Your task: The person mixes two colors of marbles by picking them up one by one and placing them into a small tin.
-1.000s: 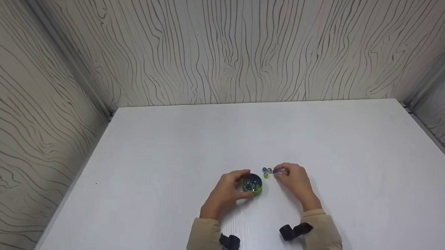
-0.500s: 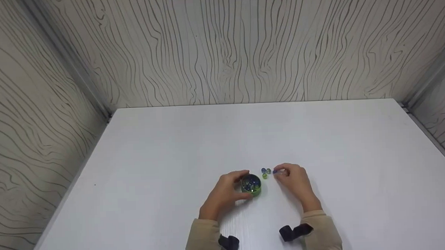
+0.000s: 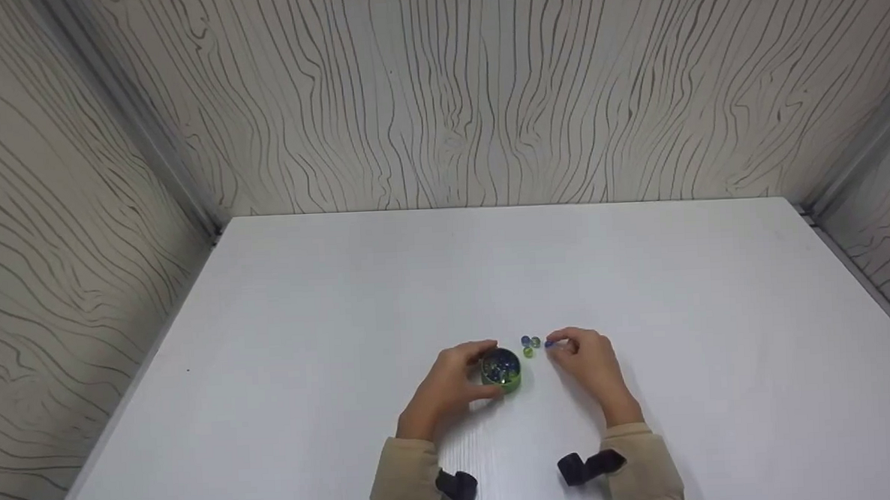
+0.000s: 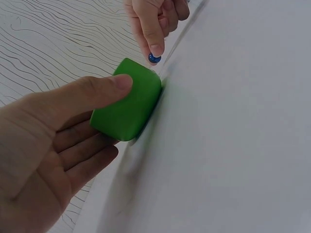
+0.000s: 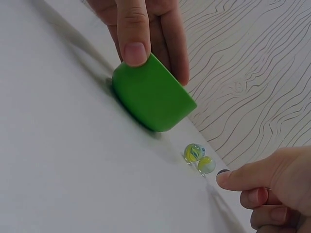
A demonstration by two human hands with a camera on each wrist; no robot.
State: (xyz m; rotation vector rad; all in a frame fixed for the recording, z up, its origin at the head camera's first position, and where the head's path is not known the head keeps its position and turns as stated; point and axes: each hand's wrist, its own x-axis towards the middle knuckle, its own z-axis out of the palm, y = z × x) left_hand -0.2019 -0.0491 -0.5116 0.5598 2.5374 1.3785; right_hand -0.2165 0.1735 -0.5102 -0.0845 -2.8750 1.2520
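Note:
A small green bowl (image 3: 511, 387) stands on the white table with several blue and greenish glass marbles (image 3: 500, 366) inside. My left hand (image 3: 449, 379) grips it from the left, thumb on the near wall and fingers round the far side. To the right of the bowl, my right hand (image 3: 591, 362) pinches a dark blue marble (image 4: 154, 58) between thumb and index finger, low over the table. Loose marbles lie between the two hands: a blue one (image 3: 525, 340), a clear one with coloured swirls (image 3: 536, 342) and a yellow-green one (image 3: 528, 352).
The white table (image 3: 304, 301) reaches back to a wood-grain patterned wall (image 3: 438, 92), with a similar panel (image 3: 55, 259) on the left. Black wrist mounts (image 3: 458, 488) sit at both beige sleeves (image 3: 642, 463).
Both hands keep their holds on the bowl and the blue marble. The pinched marble now sits slightly farther right of the loose ones. The head view has shifted a little.

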